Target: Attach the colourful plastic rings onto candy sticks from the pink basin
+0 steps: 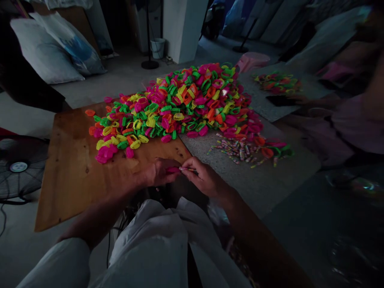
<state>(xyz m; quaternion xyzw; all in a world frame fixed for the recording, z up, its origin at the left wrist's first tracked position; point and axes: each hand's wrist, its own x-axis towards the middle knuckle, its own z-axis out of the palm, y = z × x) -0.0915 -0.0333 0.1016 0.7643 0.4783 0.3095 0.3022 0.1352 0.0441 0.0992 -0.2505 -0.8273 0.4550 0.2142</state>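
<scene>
Pink piece (172, 170) sits grasped in my left hand (159, 172), seemingly for steadiness; my right hand (202, 176) pinches a patterned stick (189, 169) beside it.

Dim, cool light leaves the right edge dark and smeared, the neon heap (180, 106) clearer.

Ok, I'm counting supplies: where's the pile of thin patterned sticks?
In the head view, the sticks lie right of centre on the grey table, just below the bright heap, ahead and right of the right hand.
</scene>
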